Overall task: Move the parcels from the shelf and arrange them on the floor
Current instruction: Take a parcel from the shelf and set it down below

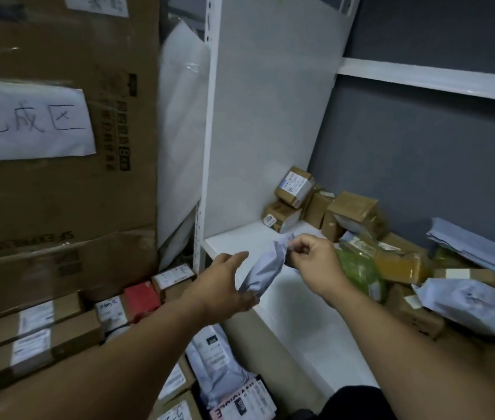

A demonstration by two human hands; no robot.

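L hand (225,283) grips grey mailer (265,268) low end; R hand (315,262) pinches top, over shelf (234,239) edge.

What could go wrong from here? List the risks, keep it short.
1. The right grip only pinches the grey mailer by its top corner; it may slip if the left grip lets go.
2. The floor parcels lie packed close, so it could land crookedly on others.
3. On the shelf, another grey bag lies tilted atop heaped boxes and might slide off.
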